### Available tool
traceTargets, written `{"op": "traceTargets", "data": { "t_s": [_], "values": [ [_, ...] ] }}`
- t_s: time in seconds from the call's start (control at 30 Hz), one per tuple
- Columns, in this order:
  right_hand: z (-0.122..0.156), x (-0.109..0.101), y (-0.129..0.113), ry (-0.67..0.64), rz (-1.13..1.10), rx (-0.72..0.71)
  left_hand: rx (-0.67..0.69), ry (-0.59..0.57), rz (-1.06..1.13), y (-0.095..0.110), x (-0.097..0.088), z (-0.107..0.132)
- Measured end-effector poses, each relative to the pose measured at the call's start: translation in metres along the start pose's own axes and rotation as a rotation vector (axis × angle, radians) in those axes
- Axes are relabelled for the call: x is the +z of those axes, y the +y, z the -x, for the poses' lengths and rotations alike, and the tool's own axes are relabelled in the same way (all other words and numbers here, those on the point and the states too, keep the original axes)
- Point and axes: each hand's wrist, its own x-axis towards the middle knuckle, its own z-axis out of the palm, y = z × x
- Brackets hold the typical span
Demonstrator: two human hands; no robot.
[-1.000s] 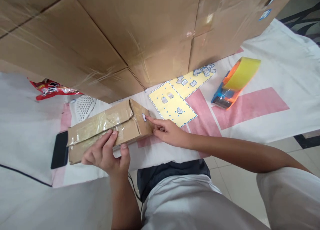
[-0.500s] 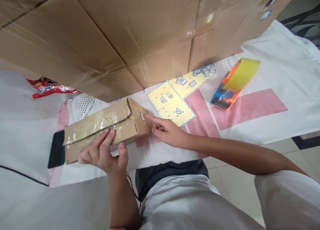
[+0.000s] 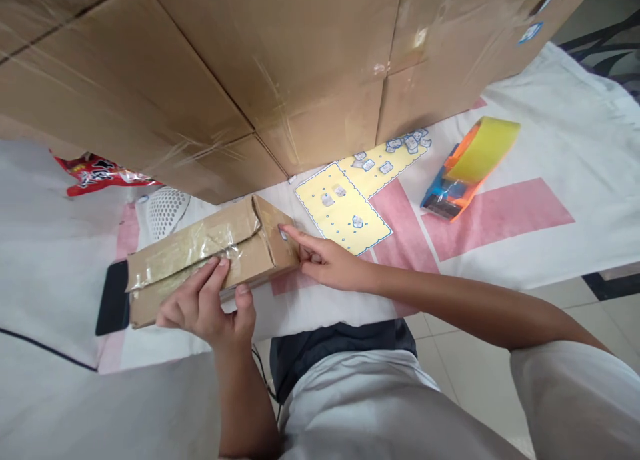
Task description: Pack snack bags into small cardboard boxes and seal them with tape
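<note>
A small taped cardboard box [image 3: 245,250] lies on the cloth-covered table, its end face turned right. My left hand [image 3: 207,303] grips its near edge, with fingers over the top flap and the thumb against the near side. On the end face is a small pale sticker [image 3: 283,235]. The outstretched index finger of my right hand [image 3: 325,263] touches that sticker and partly covers it; the other fingers are loosely bent, holding nothing. Beside the right hand lies a yellow sheet [image 3: 345,210] bearing small stickers.
Large taped cardboard boxes [image 3: 310,67] stand along the back of the table. An orange and blue tape dispenser [image 3: 467,170] with yellow tape sits right. At left are a dark phone [image 3: 113,299], a white perforated object [image 3: 167,211] and a red packet [image 3: 97,173].
My right index finger has shifted slightly left, from beside the sticker onto it. My left hand and the small box stay essentially in place.
</note>
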Motion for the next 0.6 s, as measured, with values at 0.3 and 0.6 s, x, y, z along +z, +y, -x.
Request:
{"op": "traceTargets", "data": {
  "t_s": [0.3,0.6],
  "values": [
    [-0.004,-0.003,0.001,-0.006,-0.084,0.037,0.022,-0.014,-0.009,-0.001,0.0,0.0],
    [0.007,0.011,0.012,0.156,-0.071,-0.03,0.004,0.02,-0.016,0.0,0.001,0.001]
  ]
}}
